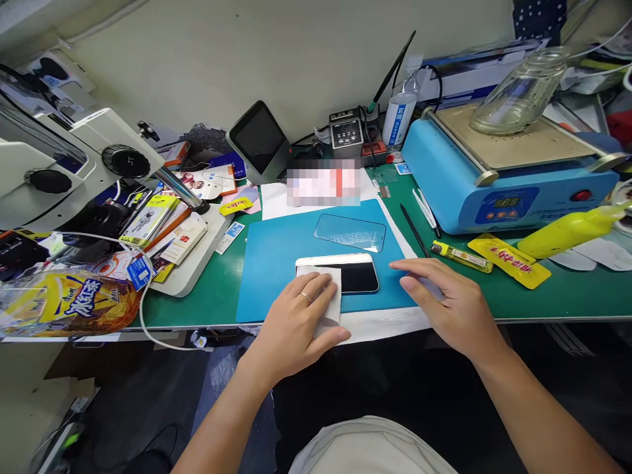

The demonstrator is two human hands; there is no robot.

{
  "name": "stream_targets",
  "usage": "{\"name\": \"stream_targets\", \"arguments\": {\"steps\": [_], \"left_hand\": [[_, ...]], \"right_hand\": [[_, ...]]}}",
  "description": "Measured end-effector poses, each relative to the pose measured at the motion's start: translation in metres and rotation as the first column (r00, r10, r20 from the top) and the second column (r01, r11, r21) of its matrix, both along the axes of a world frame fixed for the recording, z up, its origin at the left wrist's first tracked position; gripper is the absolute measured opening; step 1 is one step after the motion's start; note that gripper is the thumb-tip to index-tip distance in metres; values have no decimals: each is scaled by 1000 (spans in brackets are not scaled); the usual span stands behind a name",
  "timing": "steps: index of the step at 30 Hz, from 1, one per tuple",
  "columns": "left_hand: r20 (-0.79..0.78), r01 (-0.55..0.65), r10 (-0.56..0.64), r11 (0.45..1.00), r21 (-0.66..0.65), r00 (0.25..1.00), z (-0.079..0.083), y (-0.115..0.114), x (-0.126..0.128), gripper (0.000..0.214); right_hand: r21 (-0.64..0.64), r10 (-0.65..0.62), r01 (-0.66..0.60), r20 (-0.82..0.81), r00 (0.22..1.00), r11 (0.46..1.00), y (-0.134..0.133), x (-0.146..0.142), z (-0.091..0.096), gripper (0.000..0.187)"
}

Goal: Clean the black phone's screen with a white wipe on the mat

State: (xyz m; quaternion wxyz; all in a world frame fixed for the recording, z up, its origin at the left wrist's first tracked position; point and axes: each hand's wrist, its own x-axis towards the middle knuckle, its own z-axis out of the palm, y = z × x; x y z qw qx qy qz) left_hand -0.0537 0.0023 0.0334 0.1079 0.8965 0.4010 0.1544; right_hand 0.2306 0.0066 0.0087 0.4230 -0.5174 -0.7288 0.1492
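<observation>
A smartphone [360, 279] with a dark screen lies flat on the blue mat [266, 263]. A white wipe [334, 309] covers its left part, and my left hand [299, 316] presses it down with the fingers over it. My right hand [449, 303] hovers to the right of the phone, fingers stretched out and thumb apart. Something pale shows beneath its palm; I cannot make out what it is. Just behind the phone rests a clear glass screen protector [349, 232] with a dark outline.
A blue heating plate machine [508, 171] with a glass jar [523, 92] stands at right. Tweezers [427, 209], a lighter [461, 257] and a yellow packet [508, 260] lie before it. A microscope [113, 151] and a bottle of tea [74, 303] occupy the left.
</observation>
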Motion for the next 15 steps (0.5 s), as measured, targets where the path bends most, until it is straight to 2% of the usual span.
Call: {"name": "stream_targets", "arguments": {"steps": [8,11,15], "left_hand": [[-85,-41,46,997,60,995,0,27,52,69],[-108,-71,77,995,65,991,-3,22,51,70],[-152,-133,140,990,52,978,-5,7,34,67]], "right_hand": [[-1,0,0,40,999,1000,0,3,-2,22],[5,-3,2,37,999,1000,-2,4,-3,22],[14,-3,3,22,1000,1000,-4,4,-3,22]]}}
